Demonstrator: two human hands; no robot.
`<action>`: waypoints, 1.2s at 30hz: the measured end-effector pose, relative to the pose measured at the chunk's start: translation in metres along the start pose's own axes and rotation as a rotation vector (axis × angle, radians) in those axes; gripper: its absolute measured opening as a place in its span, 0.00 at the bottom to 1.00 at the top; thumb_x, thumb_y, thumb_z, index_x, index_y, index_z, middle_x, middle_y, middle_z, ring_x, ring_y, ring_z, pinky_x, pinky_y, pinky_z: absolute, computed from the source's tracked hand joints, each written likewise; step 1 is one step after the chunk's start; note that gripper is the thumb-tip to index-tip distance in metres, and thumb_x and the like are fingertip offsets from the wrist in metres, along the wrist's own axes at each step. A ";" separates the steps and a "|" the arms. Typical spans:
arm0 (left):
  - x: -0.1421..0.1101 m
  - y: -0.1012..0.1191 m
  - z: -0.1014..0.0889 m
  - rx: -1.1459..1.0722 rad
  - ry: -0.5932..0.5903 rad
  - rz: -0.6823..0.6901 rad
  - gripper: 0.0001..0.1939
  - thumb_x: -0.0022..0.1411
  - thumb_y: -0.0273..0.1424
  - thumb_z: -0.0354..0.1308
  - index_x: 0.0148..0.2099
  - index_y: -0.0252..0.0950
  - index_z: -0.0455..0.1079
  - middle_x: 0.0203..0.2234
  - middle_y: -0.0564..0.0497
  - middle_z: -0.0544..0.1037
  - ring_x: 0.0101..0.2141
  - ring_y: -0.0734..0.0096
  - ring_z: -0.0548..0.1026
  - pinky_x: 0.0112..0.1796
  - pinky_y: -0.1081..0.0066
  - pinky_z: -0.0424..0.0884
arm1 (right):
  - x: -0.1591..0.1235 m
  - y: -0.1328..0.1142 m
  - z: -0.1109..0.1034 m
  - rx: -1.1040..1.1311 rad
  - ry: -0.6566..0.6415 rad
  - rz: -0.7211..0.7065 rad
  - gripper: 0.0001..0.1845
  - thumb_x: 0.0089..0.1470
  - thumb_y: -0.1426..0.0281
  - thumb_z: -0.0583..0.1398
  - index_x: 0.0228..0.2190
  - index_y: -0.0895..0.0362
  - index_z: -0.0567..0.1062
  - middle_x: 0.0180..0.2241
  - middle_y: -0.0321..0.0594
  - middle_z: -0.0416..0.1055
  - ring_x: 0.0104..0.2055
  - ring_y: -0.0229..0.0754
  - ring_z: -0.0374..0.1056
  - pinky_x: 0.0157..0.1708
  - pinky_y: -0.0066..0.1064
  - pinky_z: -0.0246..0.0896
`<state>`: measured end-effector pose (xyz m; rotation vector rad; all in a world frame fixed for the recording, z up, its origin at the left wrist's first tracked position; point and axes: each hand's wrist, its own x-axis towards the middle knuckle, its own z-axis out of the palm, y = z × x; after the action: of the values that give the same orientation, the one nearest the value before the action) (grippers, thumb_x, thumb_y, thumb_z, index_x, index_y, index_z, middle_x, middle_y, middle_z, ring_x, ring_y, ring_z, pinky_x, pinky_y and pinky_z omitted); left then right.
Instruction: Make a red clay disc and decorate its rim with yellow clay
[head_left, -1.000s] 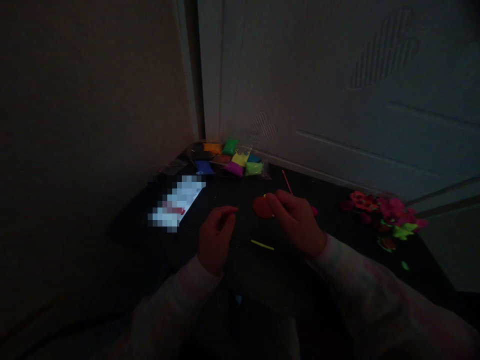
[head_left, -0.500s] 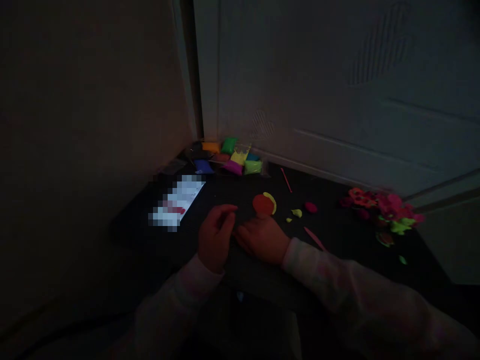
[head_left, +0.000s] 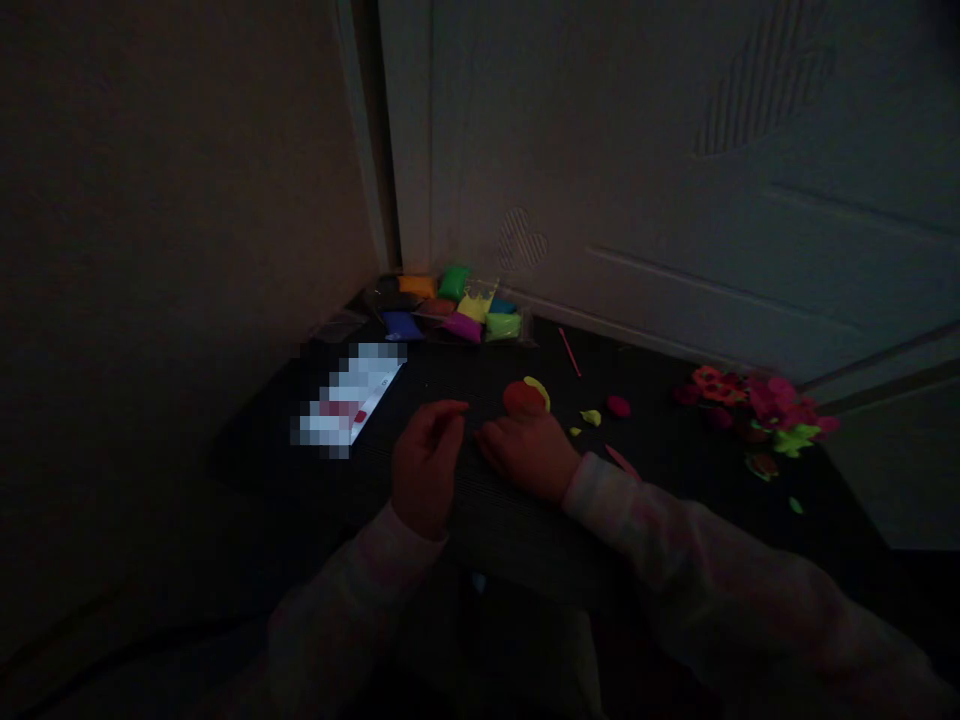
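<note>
My left hand (head_left: 426, 468) is held over the dark table with its fingers bent and the thumb a little apart from them; I see nothing between them. To its right, my right hand (head_left: 534, 450) is low over the table with its fingers curled down, and whatever is under or in them is hidden. Just beyond the right hand lies a flat orange-red clay disc (head_left: 522, 396), partly covered by that hand. A yellow clay strip (head_left: 540, 391) curves along the disc's far right edge. Small yellow clay pieces (head_left: 592, 417) and a magenta clay lump (head_left: 619, 406) sit farther right.
Bags of coloured clay (head_left: 457, 308) lie against the wall at the back. A lit phone (head_left: 367, 395) is at left. A thin pink stick (head_left: 570, 352) and a pink clay knife (head_left: 621, 461) lie on the table (head_left: 675, 480). Bright clay flowers (head_left: 772, 405) stand at right.
My right hand has shifted slightly right, widening the gap to my left hand. The whole view has moved a little. The disc and yellow strip look the same.
</note>
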<state>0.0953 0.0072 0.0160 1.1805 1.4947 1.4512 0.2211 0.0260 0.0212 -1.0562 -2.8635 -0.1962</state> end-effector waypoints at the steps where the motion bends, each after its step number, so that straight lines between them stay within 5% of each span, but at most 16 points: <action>1: 0.000 0.000 0.000 0.000 -0.003 -0.002 0.08 0.50 0.28 0.50 0.34 0.36 0.66 0.29 0.53 0.71 0.30 0.75 0.68 0.31 0.74 0.64 | 0.000 0.000 0.000 0.024 -0.014 -0.042 0.15 0.53 0.68 0.44 0.24 0.59 0.67 0.21 0.39 0.68 0.23 0.35 0.61 0.25 0.31 0.40; 3: -0.001 0.001 0.000 -0.003 -0.016 -0.006 0.08 0.50 0.28 0.50 0.34 0.36 0.66 0.29 0.53 0.71 0.30 0.75 0.68 0.31 0.74 0.64 | 0.000 0.001 -0.001 0.061 -0.035 -0.131 0.14 0.52 0.68 0.45 0.23 0.58 0.66 0.20 0.37 0.68 0.23 0.35 0.62 0.24 0.30 0.40; 8: -0.001 0.001 0.000 -0.004 -0.018 -0.009 0.08 0.50 0.27 0.50 0.35 0.36 0.66 0.29 0.53 0.71 0.29 0.75 0.68 0.31 0.75 0.64 | 0.000 0.002 0.000 0.014 -0.027 0.050 0.16 0.53 0.67 0.44 0.24 0.58 0.67 0.21 0.39 0.69 0.23 0.36 0.62 0.24 0.30 0.41; 12: -0.001 0.002 0.001 -0.005 -0.028 -0.014 0.08 0.50 0.27 0.50 0.35 0.36 0.66 0.29 0.53 0.71 0.29 0.75 0.68 0.30 0.75 0.64 | 0.000 0.001 0.001 0.071 -0.055 -0.111 0.14 0.52 0.67 0.45 0.23 0.57 0.66 0.20 0.36 0.69 0.22 0.36 0.62 0.24 0.29 0.42; 15: -0.001 0.002 0.001 -0.008 -0.024 -0.013 0.08 0.50 0.27 0.50 0.35 0.36 0.66 0.29 0.53 0.71 0.30 0.75 0.68 0.30 0.75 0.64 | 0.000 0.003 0.000 -0.003 -0.019 0.074 0.15 0.53 0.67 0.44 0.24 0.58 0.67 0.22 0.40 0.69 0.23 0.37 0.63 0.24 0.30 0.41; 19: -0.002 0.001 0.001 -0.001 -0.024 -0.005 0.07 0.51 0.27 0.50 0.34 0.36 0.66 0.29 0.53 0.70 0.30 0.76 0.68 0.31 0.75 0.64 | 0.000 0.001 0.001 0.062 -0.056 -0.074 0.14 0.52 0.67 0.45 0.24 0.57 0.66 0.21 0.37 0.69 0.23 0.36 0.62 0.25 0.30 0.41; 25: 0.000 0.000 0.000 -0.004 -0.022 0.001 0.08 0.50 0.28 0.50 0.35 0.36 0.66 0.29 0.53 0.70 0.30 0.75 0.68 0.30 0.75 0.64 | 0.003 0.002 -0.005 0.070 -0.031 0.055 0.16 0.52 0.66 0.44 0.24 0.58 0.67 0.21 0.38 0.69 0.23 0.35 0.61 0.24 0.29 0.42; 30: 0.006 0.001 0.001 0.029 0.003 0.028 0.09 0.51 0.29 0.48 0.36 0.35 0.65 0.29 0.52 0.70 0.30 0.74 0.68 0.31 0.74 0.64 | -0.002 0.019 -0.046 0.165 0.218 0.312 0.18 0.52 0.63 0.44 0.20 0.58 0.64 0.17 0.34 0.63 0.19 0.31 0.56 0.21 0.26 0.41; 33: 0.004 -0.001 -0.002 0.163 -0.146 0.181 0.11 0.52 0.31 0.48 0.39 0.35 0.65 0.30 0.51 0.70 0.31 0.73 0.68 0.32 0.72 0.64 | -0.015 0.028 -0.067 0.346 0.393 0.520 0.19 0.52 0.62 0.45 0.15 0.58 0.59 0.13 0.30 0.55 0.16 0.29 0.50 0.18 0.24 0.40; 36: -0.002 -0.005 -0.009 0.379 -0.569 0.415 0.14 0.48 0.35 0.53 0.40 0.38 0.66 0.32 0.50 0.70 0.35 0.69 0.67 0.37 0.67 0.62 | -0.039 0.022 -0.065 0.508 0.392 0.598 0.18 0.51 0.62 0.47 0.15 0.57 0.57 0.13 0.28 0.51 0.16 0.29 0.49 0.17 0.22 0.42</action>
<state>0.0866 0.0027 0.0118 2.0286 1.1838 0.9537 0.2671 0.0082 0.0829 -1.4755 -1.9854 0.3120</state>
